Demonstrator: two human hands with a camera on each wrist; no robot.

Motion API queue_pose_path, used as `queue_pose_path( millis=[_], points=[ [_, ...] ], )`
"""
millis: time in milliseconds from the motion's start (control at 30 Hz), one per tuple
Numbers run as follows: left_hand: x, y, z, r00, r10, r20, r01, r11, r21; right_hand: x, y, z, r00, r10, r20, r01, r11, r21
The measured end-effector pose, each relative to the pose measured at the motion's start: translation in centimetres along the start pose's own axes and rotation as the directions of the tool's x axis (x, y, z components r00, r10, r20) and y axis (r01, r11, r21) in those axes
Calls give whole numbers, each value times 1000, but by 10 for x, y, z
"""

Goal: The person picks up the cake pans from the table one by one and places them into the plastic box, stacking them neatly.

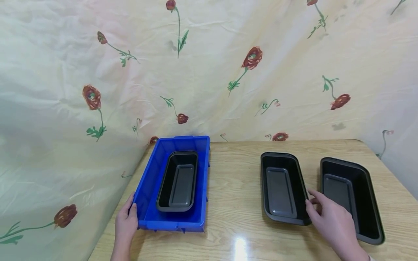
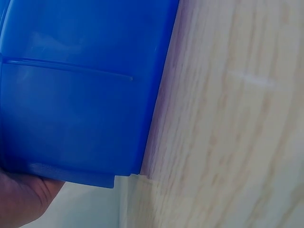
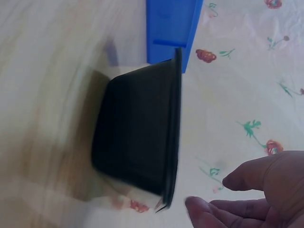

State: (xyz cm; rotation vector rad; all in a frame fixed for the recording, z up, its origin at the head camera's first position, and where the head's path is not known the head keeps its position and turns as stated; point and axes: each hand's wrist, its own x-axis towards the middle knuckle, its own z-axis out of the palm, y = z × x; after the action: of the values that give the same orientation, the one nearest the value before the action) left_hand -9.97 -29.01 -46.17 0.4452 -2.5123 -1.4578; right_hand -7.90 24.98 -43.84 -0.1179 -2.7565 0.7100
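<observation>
At the left of the table, my left hand (image 1: 126,221) grips the near left rim of a blue plastic bin (image 1: 171,225); the left wrist view shows this hand at the edge of the bin's wall (image 2: 80,118). Inside the bin lies a black loaf pan (image 1: 181,186). My right hand (image 1: 336,221) is beside the right rim of a second loaf pan (image 1: 281,192), thumb and fingers parted. From the right wrist, a small gap shows between the fingertips (image 3: 197,205) and that pan (image 3: 135,128). Nothing sits between thumb and fingers.
A third black loaf pan (image 1: 365,203) stands at the right of the wooden table (image 1: 235,188), partly behind my right hand. Floral cloth (image 1: 209,72) hangs behind the table and along its left side.
</observation>
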Motion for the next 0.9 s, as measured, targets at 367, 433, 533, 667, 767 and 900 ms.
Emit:
queue_pose_path(
  millis=[367, 433, 533, 667, 767, 900],
  points=[
    [0, -1, 1, 1000, 20, -16, -20, 1000, 3, -4, 15, 7, 995, 74, 62, -71, 997, -44],
    [0, -1, 1, 1000, 21, -17, -21, 1000, 1, -3, 17, 8, 992, 83, 91, -79, 996, -47],
    [-1, -1, 1, 1000, 10, -13, -11, 1000, -2, -2, 19, 9, 986, 103, 135, -95, 994, -61],
    [-1, -1, 1, 1000, -3, -9, 3, 1000, -3, -2, 18, 11, 976, 112, 185, -100, 992, -73],
    [-1, 0, 1, 1000, -15, -3, 15, 1000, -2, -3, 18, 12, 971, 102, 215, -85, 993, -87],
    [-1, 0, 1, 1000, -19, -1, 19, 1000, -4, -4, 19, 14, 968, 93, 234, -70, 992, -105]
  ],
)
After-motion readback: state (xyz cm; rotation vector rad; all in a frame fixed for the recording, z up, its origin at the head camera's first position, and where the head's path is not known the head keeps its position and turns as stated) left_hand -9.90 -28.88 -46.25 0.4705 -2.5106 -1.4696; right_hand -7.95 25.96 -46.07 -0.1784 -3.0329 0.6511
